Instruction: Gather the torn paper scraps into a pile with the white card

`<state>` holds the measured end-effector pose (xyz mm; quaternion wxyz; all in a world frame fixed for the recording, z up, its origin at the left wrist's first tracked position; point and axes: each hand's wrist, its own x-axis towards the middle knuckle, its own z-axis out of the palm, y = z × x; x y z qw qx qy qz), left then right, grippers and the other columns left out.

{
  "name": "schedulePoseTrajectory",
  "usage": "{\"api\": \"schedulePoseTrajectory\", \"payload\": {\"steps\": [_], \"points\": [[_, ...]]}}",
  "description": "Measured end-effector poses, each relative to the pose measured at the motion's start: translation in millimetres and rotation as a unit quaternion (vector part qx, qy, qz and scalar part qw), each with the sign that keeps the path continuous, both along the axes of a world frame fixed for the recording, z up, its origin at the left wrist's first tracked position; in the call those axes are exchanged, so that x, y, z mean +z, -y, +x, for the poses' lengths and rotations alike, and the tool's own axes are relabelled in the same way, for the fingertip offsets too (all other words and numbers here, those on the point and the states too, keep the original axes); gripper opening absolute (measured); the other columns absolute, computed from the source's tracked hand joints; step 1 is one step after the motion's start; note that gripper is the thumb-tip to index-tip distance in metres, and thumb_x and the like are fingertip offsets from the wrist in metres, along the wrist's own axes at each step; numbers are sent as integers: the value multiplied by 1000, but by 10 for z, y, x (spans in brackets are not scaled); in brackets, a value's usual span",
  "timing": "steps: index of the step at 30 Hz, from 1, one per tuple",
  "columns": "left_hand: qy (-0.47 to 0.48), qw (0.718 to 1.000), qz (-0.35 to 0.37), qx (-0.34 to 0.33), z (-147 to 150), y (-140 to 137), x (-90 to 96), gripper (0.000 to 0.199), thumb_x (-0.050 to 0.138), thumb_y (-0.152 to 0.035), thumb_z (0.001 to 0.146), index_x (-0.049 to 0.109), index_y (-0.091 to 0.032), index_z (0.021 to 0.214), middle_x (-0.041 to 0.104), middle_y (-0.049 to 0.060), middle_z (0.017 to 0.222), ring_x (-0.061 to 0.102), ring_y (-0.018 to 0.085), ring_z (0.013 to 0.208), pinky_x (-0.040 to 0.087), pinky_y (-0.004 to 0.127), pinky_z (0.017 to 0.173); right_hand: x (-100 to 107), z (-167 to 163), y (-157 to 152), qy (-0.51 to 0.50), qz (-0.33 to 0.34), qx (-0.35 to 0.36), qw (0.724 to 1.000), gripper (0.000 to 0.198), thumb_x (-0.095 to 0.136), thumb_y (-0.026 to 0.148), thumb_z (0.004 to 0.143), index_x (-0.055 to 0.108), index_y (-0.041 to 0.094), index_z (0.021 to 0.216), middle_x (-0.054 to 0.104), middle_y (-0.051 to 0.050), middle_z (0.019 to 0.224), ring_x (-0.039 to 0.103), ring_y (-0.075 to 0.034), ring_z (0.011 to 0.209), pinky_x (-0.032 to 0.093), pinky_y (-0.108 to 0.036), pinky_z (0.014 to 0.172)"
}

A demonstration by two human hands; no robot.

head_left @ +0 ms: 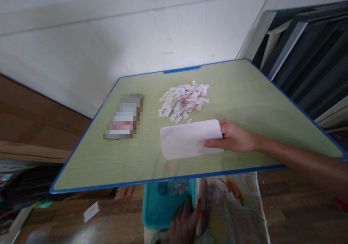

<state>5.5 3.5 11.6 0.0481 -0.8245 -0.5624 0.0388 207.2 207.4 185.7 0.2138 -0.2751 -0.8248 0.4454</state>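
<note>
My right hand (236,137) grips the right end of a flat white rectangle with rounded corners (185,140), thumb on top and fingers partly behind it. The white piece is at the front middle of the green table. Just beyond it lies a heap of torn paper scraps (185,100), whitish with some pink. Below the table's front edge, my left hand (183,220) is closed at the right rim of a teal tray (153,204), beside a patterned cloth (241,207) with paper scraps on it. Shadow hides what its fingers hold.
The green table (261,110) has a blue edge and stands against a white wall (152,37). A blurred-out flat item (125,115) lies on its left side. Dark panels (312,44) lean at the right. A small card (91,212) lies on the wooden floor (62,222).
</note>
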Motion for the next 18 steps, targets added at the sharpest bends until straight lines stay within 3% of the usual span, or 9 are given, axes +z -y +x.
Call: {"api": "schedulePoseTrajectory", "payload": {"steps": [9,15,18], "points": [[-19,1000,-3,-8,-23,15,-21,68,44,3,64,31,-38,117,56,4,102,55,13,77,46,22,63,8,-2,28,-8,-28,27,999,26,50,36,73,61,12,78,58,-1,72,52,-10,64,40,-19,57],[-27,999,-28,-4,-22,15,-40,65,43,2,67,30,-39,117,55,4,105,55,14,79,46,23,63,-18,14,-2,-26,-10,-28,999,26,52,36,71,61,13,79,59,-1,73,52,-12,65,41,-21,58],[-36,999,-32,-7,-10,-3,-20,65,42,3,66,32,-39,116,56,4,103,56,14,76,46,23,61,-53,34,-37,-65,-8,-96,993,25,53,35,70,61,13,80,59,-1,74,53,-12,65,42,-21,58]]}}
